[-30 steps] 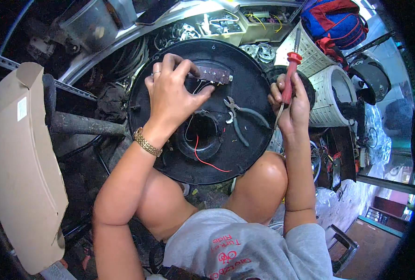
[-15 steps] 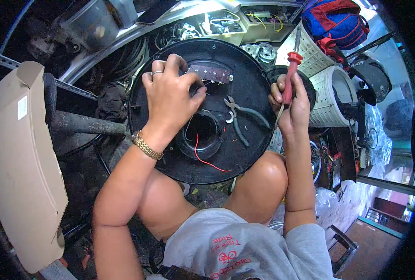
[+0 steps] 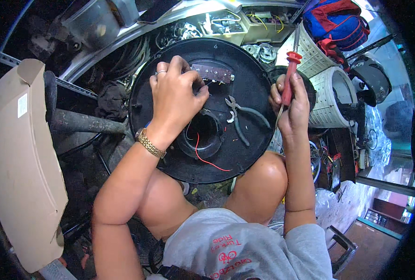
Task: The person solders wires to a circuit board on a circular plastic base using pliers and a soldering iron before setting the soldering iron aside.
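Note:
My right hand (image 3: 291,105) is wrapped around the red handle of a soldering iron (image 3: 292,79), its metal tip pointing up and its cord trailing below the hand. My left hand (image 3: 177,95) is over a round black plastic base (image 3: 245,158), its fingers curled and the thumb drawn toward them; what they pinch is hidden. Just right of those fingers sits a dark switch strip (image 3: 217,74) with metal contacts. Cutting pliers (image 3: 240,116) with grey-green handles lie spread on the base. A red wire (image 3: 207,161) runs from the round central opening (image 3: 203,135).
Brown cardboard (image 3: 25,172) stands at the left beside a dark metal tube (image 3: 86,122). White perforated baskets (image 3: 331,93) and a red-and-blue bag (image 3: 338,25) are at the far right. Beyond the base, trays (image 3: 221,28) hold small parts. My knees flank the base's near edge.
My left hand has shifted slightly right, with its fingers lower. The base and its switch strip have moved very little. My right hand keeps the soldering iron in nearly the same place.

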A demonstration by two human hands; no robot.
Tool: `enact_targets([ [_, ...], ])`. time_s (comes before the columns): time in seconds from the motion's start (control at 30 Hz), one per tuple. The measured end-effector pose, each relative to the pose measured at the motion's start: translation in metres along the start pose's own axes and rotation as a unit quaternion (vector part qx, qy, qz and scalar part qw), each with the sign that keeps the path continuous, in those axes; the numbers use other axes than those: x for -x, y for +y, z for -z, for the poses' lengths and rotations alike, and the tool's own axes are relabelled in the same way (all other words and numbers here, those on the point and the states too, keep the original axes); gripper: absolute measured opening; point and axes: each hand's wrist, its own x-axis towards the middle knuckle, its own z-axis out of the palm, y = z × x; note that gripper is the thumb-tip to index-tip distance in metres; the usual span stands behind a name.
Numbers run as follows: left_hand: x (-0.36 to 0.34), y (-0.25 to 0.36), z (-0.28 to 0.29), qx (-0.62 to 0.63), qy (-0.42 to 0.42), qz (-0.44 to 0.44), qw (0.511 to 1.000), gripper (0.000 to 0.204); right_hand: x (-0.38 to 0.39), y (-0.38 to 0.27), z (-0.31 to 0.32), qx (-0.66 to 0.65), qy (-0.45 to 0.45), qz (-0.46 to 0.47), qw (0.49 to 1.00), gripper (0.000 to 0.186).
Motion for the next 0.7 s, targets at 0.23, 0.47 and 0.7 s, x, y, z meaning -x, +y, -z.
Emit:
enact_targets([
  [0.23,-0.001,-0.005,0.003,0.034,0.01,0.0,0.999,0.016,0.0,0.004,0.0,-0.017,-0.018,0.002,1.0,0.018],
  [0.47,-0.005,-0.057,0.043,0.23,0.096,0.008,0.968,0.011,0.002,-0.022,0.01,0.072,0.003,0.05,0.996,0.023],
  [0.7,0.026,-0.066,0.079,0.184,-0.01,-0.035,0.982,0.013,0.02,-0.068,0.047,0.409,0.019,0.164,0.897,0.033],
])
